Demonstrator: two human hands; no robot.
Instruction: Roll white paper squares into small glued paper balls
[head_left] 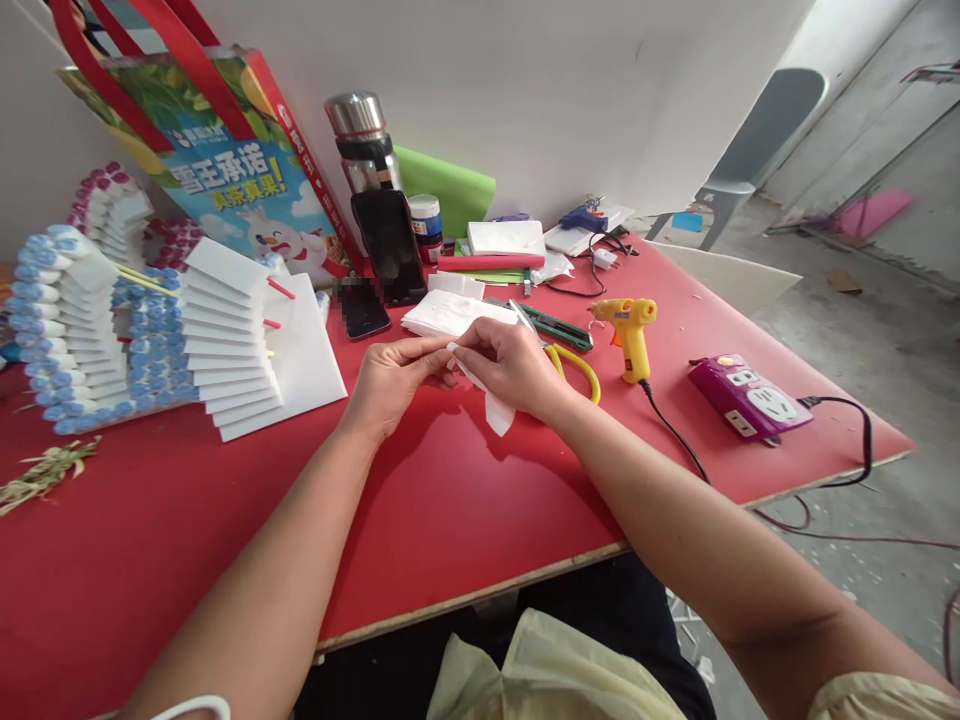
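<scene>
Paper strip [499, 412] above the desk [450, 520], left of the yellow glue gun [634, 335], pinched narrowly at the far end between fingers of left hand [384, 385] and right hand [516, 365], hanging loose nearer. Apparently rolling or folding that end; seems to call for light, even pressure next.

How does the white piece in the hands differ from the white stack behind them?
The white piece is held between left hand and right hand; the white stack lies on the red table. The white piece is narrower and thinner than the white stack. Both are white.
</scene>
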